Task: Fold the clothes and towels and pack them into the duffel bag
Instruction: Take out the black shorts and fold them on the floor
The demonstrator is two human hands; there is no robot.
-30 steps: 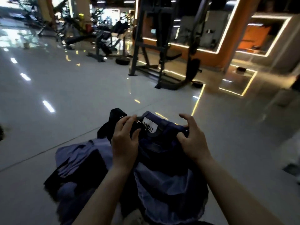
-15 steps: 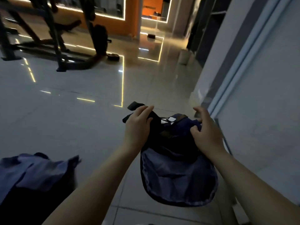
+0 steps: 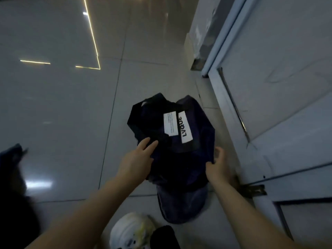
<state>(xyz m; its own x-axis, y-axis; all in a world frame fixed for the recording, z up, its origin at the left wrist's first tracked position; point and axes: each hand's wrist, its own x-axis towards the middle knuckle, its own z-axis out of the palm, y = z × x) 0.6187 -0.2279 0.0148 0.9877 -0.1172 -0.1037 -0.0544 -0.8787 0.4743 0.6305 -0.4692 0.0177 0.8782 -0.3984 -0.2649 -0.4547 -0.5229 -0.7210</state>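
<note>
A dark navy duffel bag (image 3: 195,133) with black straps and a white "LVQUE" label lies on the tiled floor beside a white wall. Its open flap (image 3: 181,205) trails toward me. My left hand (image 3: 138,159) rests on the bag's left side with the fingers stretched out. At the bag's right edge, my right hand (image 3: 218,166) pinches the fabric between thumb and curled fingers. A heap of bluish and dark clothes (image 3: 12,155) sits at the far left edge, blurred and mostly out of frame.
A white panelled wall or door (image 3: 280,90) runs close along the right, with a metal bracket (image 3: 255,190) at its base. My white shoe (image 3: 131,230) is at the bottom centre. Glossy floor tiles (image 3: 62,105) spread to the left and ahead.
Both hands carried the bag rightward, away from the clothes heap, and lowered it onto the floor by the wall. The view swung down. My left fingers have straightened.
</note>
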